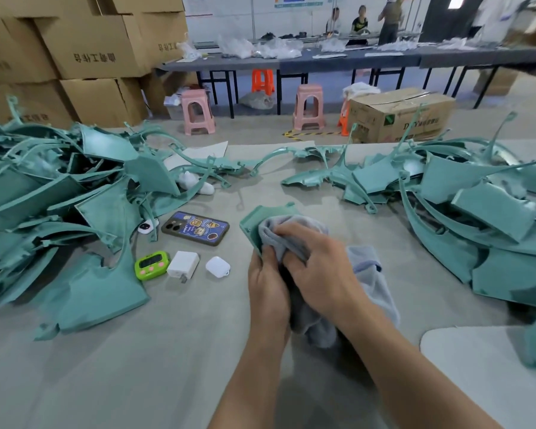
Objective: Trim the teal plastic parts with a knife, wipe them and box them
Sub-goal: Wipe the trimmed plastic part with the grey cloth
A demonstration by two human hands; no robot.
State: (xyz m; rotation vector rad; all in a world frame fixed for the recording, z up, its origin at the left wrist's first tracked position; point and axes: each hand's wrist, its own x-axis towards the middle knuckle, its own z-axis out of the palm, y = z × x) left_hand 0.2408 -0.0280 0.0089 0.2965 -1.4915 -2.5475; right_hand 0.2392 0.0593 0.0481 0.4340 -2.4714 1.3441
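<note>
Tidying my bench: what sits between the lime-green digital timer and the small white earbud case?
A white boxy plastic charger plug lies between the lime-green timer and the white earbud case, as the head view shows.

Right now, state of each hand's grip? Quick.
Left hand: grip closed on the teal part.
Right hand: grip closed on the grey cloth, pressing it onto that part.

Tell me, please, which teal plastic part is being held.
The teal plastic part in the left hand, under the grey cloth; the others lie untouched in piles.
</note>
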